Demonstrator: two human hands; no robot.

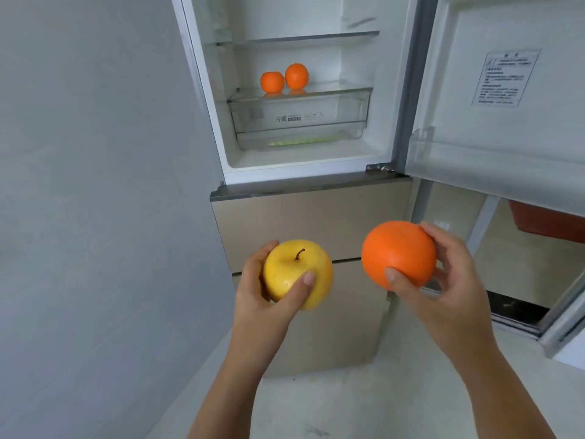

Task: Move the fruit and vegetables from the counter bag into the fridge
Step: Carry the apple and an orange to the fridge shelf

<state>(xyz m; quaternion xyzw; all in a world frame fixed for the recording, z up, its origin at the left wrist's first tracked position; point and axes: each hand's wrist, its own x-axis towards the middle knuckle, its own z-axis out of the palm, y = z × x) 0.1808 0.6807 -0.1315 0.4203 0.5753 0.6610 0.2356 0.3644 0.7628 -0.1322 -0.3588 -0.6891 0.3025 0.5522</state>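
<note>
My left hand grips a yellow apple with a brown stem, held in front of the fridge's lower drawers. My right hand holds a large orange at about the same height, to the right of the apple. Above them the fridge stands with its upper compartment open. Two smaller oranges sit side by side on the glass shelf over a clear crisper drawer, which has something green showing at its bottom. The counter bag is out of view.
The open fridge door swings out on the right, with a clear door bin at its lower edge. A grey wall closes off the left. Beige fridge drawers lie behind my hands. A reddish-brown container sits at the far right.
</note>
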